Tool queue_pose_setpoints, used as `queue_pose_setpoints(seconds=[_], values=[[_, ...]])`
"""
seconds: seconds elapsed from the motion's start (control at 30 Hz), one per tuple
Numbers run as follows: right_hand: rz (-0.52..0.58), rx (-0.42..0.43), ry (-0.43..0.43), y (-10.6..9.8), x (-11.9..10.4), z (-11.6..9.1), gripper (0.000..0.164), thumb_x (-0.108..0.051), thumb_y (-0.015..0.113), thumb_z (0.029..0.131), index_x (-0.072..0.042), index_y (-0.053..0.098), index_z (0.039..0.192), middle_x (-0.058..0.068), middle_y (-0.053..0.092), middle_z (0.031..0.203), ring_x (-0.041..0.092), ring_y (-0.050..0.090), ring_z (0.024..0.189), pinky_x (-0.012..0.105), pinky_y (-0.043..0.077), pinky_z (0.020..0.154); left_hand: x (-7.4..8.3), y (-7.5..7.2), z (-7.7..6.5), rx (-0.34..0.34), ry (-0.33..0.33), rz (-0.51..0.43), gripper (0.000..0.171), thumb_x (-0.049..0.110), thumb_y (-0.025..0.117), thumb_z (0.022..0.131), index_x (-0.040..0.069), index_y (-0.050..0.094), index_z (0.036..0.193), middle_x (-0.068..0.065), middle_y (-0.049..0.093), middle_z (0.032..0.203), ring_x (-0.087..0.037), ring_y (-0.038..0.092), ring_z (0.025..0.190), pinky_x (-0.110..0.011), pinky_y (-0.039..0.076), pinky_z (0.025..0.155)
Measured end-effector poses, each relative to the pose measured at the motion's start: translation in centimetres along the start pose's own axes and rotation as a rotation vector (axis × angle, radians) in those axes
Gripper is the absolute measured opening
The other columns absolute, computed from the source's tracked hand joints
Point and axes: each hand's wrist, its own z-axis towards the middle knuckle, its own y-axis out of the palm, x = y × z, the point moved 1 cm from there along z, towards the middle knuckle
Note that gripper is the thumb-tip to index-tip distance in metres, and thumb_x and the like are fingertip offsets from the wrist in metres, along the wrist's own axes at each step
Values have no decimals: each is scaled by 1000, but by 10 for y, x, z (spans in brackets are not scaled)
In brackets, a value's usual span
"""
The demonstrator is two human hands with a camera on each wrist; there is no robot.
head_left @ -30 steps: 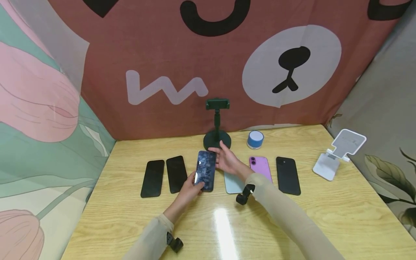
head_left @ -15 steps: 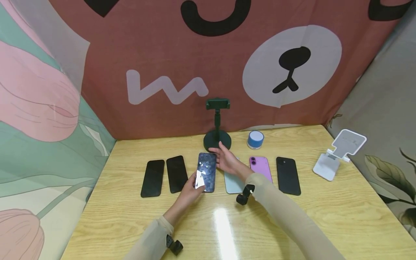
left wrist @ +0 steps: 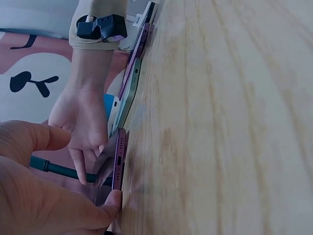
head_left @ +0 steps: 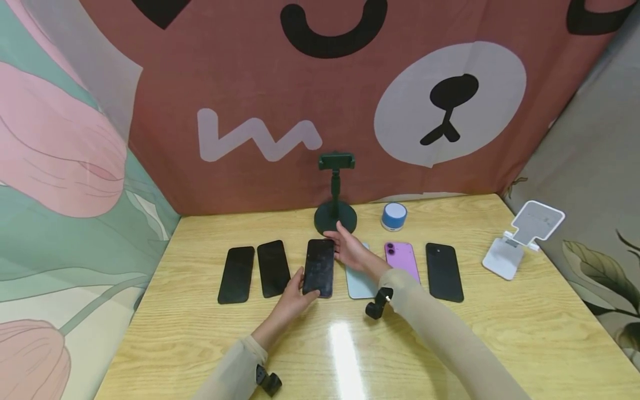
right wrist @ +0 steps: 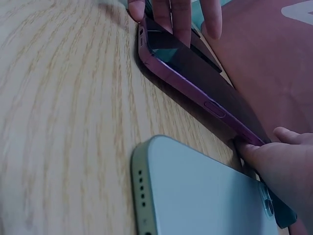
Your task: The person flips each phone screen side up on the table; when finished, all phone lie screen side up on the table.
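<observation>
A dark-screened smartphone (head_left: pixel 319 266) lies screen up close over the table, its purple edge (right wrist: pixel 195 95) showing in the right wrist view. My left hand (head_left: pixel 291 298) is at its lower left corner. One fingertip (left wrist: pixel 115 199) touches the bottom edge there, while the thumb stands raised apart from the screen in the left wrist view. My right hand (head_left: pixel 351 251) is at the upper right corner, its fingers fairly straight and a fingertip against the side edge. That hand and forearm cover part of a pale blue phone (head_left: pixel 360 283).
Two black phones, one outer (head_left: pixel 236 275) and one inner (head_left: pixel 273 268), lie left. A purple phone (head_left: pixel 406 260) and a black phone (head_left: pixel 444 272) lie right. Behind stand a dark green phone stand (head_left: pixel 336 216) and a blue speaker (head_left: pixel 394 218). A white folding stand (head_left: pixel 504 258) is far right.
The smartphone has come down slightly toward me and its screen has lost the bright reflection. My left thumb has moved off the screen to its lower edge. The right hand has barely moved.
</observation>
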Motion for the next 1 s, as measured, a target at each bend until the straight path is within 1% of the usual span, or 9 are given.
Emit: queue_pose_setpoints(seconds=[0.23, 0.43, 0.53, 0.67, 0.8, 1.0], values=[[-125, 51, 9, 1, -1, -4, 74, -51, 10, 101, 7, 13, 148, 23, 5, 155, 38, -2, 142, 48, 3, 114, -2, 3, -1, 13, -12, 6, 81, 10, 67, 85, -6, 18, 147, -32, 27, 143, -46, 33, 129, -53, 35, 101], [-154, 48, 3, 0, -1, -8, 74, -49, 8, 101, 8, 11, 148, 24, 1, 155, 38, -7, 142, 47, 1, 114, -4, 3, -1, 11, -12, 35, 83, 11, 68, 84, -6, 18, 148, -33, 25, 144, -47, 31, 131, -52, 34, 102], [-159, 45, 7, -1, -1, -8, 74, -50, 8, 101, 7, 11, 148, 22, 0, 156, 37, -9, 142, 46, 1, 114, -4, 3, -2, 7, -13, 33, 82, 12, 67, 85, -5, 17, 148, -32, 24, 144, -46, 29, 132, -52, 33, 103], [-151, 38, 14, -2, -1, -10, 74, -50, 7, 101, 7, 9, 148, 21, -4, 156, 37, -12, 141, 46, 0, 114, -4, 5, -2, 8, -12, 22, 82, 12, 67, 85, -5, 18, 148, -32, 24, 145, -46, 29, 132, -52, 32, 104], [-127, 44, 22, -5, -1, -14, 75, -51, 8, 101, 6, 7, 149, 20, -8, 156, 36, -14, 141, 46, 0, 114, -4, 6, -2, 16, -3, 34, 82, 12, 68, 84, -6, 20, 147, -32, 25, 144, -46, 30, 132, -52, 32, 104], [-34, 12, 25, -5, -3, -19, 78, -54, 11, 100, 5, 0, 149, 19, -16, 155, 35, -17, 140, 45, -2, 114, -6, 5, -4, 19, 7, 60, 81, 13, 68, 84, -5, 20, 147, -33, 27, 142, -47, 28, 130, -57, 32, 101]])
